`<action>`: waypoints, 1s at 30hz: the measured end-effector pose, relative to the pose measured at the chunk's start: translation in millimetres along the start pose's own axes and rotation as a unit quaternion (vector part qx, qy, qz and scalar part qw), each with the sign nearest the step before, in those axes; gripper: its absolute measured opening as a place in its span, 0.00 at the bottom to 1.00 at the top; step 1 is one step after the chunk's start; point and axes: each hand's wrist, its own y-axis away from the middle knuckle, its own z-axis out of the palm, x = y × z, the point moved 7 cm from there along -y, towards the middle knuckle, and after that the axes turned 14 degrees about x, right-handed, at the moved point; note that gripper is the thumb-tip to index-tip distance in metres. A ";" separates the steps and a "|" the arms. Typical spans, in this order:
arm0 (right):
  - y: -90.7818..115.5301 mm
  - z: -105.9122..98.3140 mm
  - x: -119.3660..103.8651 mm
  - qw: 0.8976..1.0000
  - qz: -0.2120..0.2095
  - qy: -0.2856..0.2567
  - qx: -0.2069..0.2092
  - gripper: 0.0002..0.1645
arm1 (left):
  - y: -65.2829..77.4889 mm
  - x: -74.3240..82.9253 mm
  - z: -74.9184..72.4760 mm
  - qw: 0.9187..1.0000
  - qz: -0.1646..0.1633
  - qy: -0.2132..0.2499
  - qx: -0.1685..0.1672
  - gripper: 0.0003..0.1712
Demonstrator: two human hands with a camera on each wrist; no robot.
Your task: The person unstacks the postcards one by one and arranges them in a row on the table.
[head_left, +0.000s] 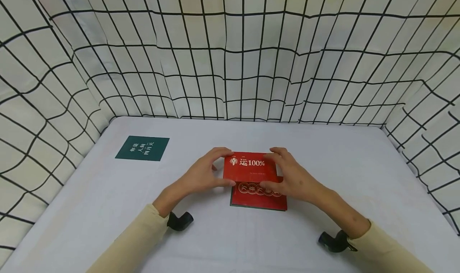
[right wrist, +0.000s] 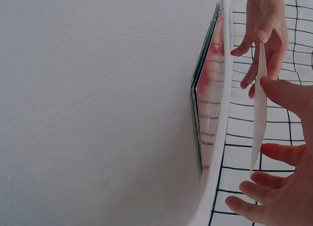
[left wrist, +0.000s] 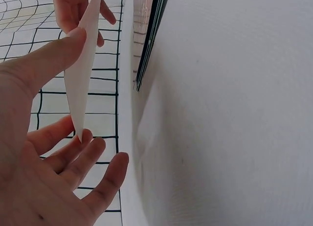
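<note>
A red card [head_left: 249, 172] with white lettering and "100%" is held level above the table, pinched from both ends. My left hand [head_left: 203, 175] grips its left end between thumb and fingers, and my right hand [head_left: 296, 181] grips the right end. From the wrists the pale underside of the card [left wrist: 80, 84] is visible, nearly edge-on. Below it on the table lies a small stack of cards [head_left: 258, 199], its top one red with gold ring patterns and characters, dark green showing underneath. The right wrist view shows a gap between this stack [right wrist: 208, 99] and the held card.
A dark green card [head_left: 142, 148] with white characters lies flat at the table's far left. White cloth covers the table [head_left: 215, 241]. A black grid net [head_left: 242, 49] stands along the back and both sides. Each wrist carries a black camera mount [head_left: 181, 222].
</note>
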 end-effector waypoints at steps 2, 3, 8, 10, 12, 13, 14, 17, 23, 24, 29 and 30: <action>-0.9 -0.7 1.8 1.000 0.014 -0.002 0.006 0.51 | -0.7 -0.6 -0.8 1.000 -0.001 0.000 0.005 0.48; -1.3 -1.0 2.6 1.000 0.021 -0.004 0.009 0.52 | -1.1 -0.7 -1.4 1.000 -0.001 -0.001 0.008 0.48; -2.9 -2.2 5.7 0.997 0.060 -0.043 0.026 0.53 | -2.6 -2.1 -4.5 1.000 -0.004 -0.006 0.019 0.48; -3.1 -2.9 6.7 0.994 0.075 -0.067 0.032 0.54 | -3.0 -3.2 -5.7 1.000 -0.006 -0.005 0.023 0.48; -3.2 -3.2 8.3 0.991 0.094 -0.089 0.032 0.54 | -3.3 -3.9 -6.7 1.000 -0.007 -0.002 0.025 0.49; -3.5 -3.1 9.2 0.989 0.104 -0.100 0.032 0.54 | -3.4 -4.2 -7.0 1.000 -0.007 0.000 0.026 0.49; -3.8 -2.7 10.2 0.987 0.114 -0.111 0.028 0.53 | -3.5 -4.4 -7.6 1.000 -0.007 0.000 0.028 0.49; -4.5 -1.0 13.2 0.979 0.146 -0.144 0.015 0.52 | -3.6 -4.9 -7.5 1.000 -0.007 0.003 0.028 0.50; -7.2 1.6 14.6 0.959 0.191 -0.211 0.010 0.51 | -3.4 -4.3 -6.7 1.000 -0.007 0.007 0.025 0.50; -7.9 1.3 14.0 0.956 0.193 -0.220 0.013 0.51 | -3.3 -4.2 -7.0 1.000 -0.007 0.007 0.025 0.50; -10.5 0.1 11.6 0.948 0.200 -0.246 0.028 0.48 | -2.8 -5.0 -8.2 1.000 -0.013 0.008 0.025 0.51; -10.8 0.1 11.4 0.947 0.201 -0.251 0.029 0.47 | -2.9 -5.2 -8.6 1.000 -0.013 0.009 0.026 0.51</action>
